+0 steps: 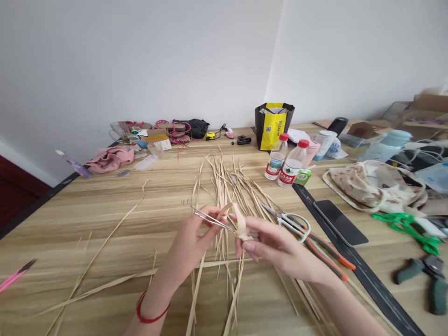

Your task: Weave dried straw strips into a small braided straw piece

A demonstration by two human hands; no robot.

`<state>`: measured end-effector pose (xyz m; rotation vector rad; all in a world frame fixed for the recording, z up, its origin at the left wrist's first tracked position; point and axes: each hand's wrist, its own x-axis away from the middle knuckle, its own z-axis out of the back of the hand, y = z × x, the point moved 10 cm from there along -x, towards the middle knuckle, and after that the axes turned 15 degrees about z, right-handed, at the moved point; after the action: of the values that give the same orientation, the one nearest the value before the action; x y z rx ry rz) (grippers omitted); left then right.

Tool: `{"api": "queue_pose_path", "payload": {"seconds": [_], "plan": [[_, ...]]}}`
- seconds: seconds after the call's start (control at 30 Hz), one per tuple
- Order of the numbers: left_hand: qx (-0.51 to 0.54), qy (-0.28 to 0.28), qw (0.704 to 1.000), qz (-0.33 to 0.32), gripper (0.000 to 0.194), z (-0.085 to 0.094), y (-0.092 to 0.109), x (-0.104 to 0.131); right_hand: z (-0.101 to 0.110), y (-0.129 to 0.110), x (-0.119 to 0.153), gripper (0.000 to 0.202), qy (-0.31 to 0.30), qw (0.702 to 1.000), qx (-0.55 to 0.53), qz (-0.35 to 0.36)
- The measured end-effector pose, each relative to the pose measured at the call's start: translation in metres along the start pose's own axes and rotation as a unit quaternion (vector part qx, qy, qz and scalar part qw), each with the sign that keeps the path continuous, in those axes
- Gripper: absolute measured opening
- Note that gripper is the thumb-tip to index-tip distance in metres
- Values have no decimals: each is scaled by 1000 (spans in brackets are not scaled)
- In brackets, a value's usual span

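Note:
Metal tweezers (210,218) lie in my left hand (191,247), its fingers closed round them and their tips pointing right. My right hand (276,240) pinches a small woven piece of pale straw-like strips (241,226), with one strip looping up above the fingers. The tweezer tips meet this piece; whether they grip a strip I cannot tell. Long loose strips (220,179) spread over the table beneath and beyond both hands. Just right of my right hand lie scissors (296,226) with pale handles and a tool with orange and grey handles (331,254).
Two red-capped water bottles (275,161) stand before a yellow and black bag (271,126). A phone (341,221), a patterned cloth bag (374,184) and dark-handled pruners (427,275) are at the right. A pink cloth (112,158) lies at the far left.

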<state>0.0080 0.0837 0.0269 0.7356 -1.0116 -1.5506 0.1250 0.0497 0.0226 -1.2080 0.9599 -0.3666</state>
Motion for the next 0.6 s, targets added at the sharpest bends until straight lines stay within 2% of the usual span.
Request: {"api": "queue_pose_path", "payload": {"seconds": [0.07, 0.13, 0.23, 0.33, 0.5, 0.6], "plan": [[32, -3, 999, 3, 20, 3, -4, 0, 2, -3, 0, 38, -16, 999, 38, 4], [71, -9, 997, -19, 24, 8, -3, 1, -2, -6, 1, 32, -57, 996, 66, 4], [100, -73, 991, -49, 23, 7, 2, 4, -8, -7, 2, 27, -108, 993, 41, -1], [85, -125, 987, -56, 20, 8, 6, 9, -5, -8, 2, 25, -115, 993, 11, 3], [51, -145, 985, -75, 27, 11, 16, 14, 0, -4, 4, 26, -153, 988, 25, -11], [27, -139, 987, -81, 28, 8, 17, 13, 0, -6, 4, 26, -170, 984, 61, 2]]}}
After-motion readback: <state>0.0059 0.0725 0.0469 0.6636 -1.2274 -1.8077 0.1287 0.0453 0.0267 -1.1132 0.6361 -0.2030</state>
